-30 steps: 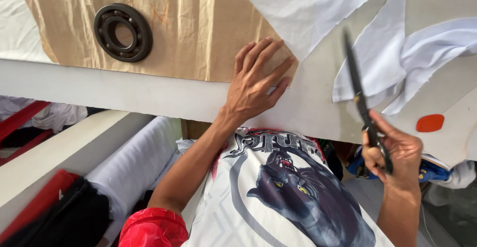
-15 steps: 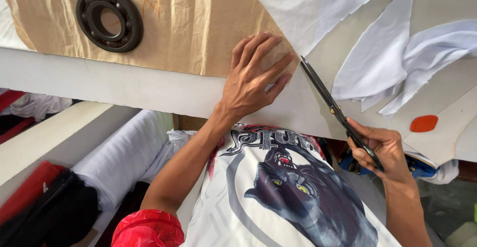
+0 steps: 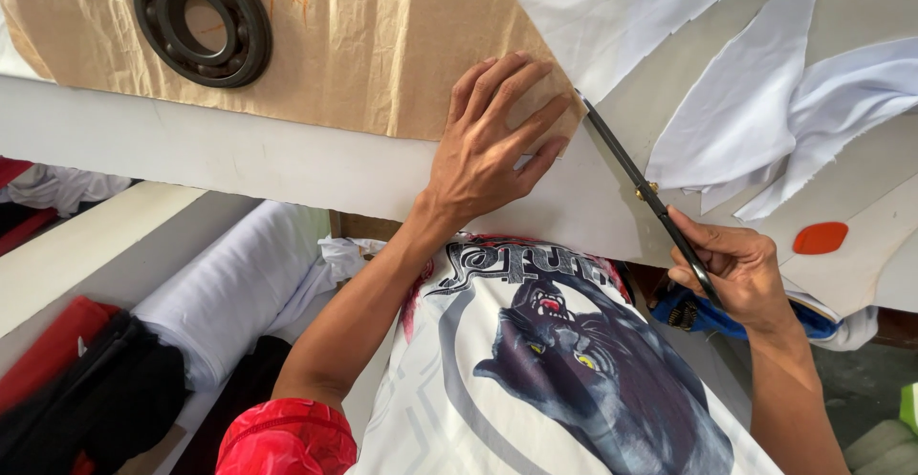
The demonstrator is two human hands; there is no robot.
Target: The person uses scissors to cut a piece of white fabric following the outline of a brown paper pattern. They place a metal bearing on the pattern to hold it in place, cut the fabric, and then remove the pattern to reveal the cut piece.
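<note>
My left hand (image 3: 492,140) lies flat, fingers spread, on the lower right corner of a tan paper pattern (image 3: 382,45) spread over white fabric (image 3: 287,164) on the cutting table. In my right hand (image 3: 732,269) I grip black scissors (image 3: 636,183), their blades pointing up-left with the tips at the pattern's right edge, just beside my left fingertips.
A heavy black metal ring (image 3: 203,19) weighs down the pattern at the upper left. Loose white fabric offcuts (image 3: 794,112) lie at the right, with an orange chalk piece (image 3: 819,237) near them. Rolls of white cloth (image 3: 229,289) and dark and red bundles (image 3: 86,379) sit below the table.
My right hand swung the scissors from upright down and leftwards until the blade tips reached the pattern edge by my left fingers. My left hand stayed pressed on the paper.
</note>
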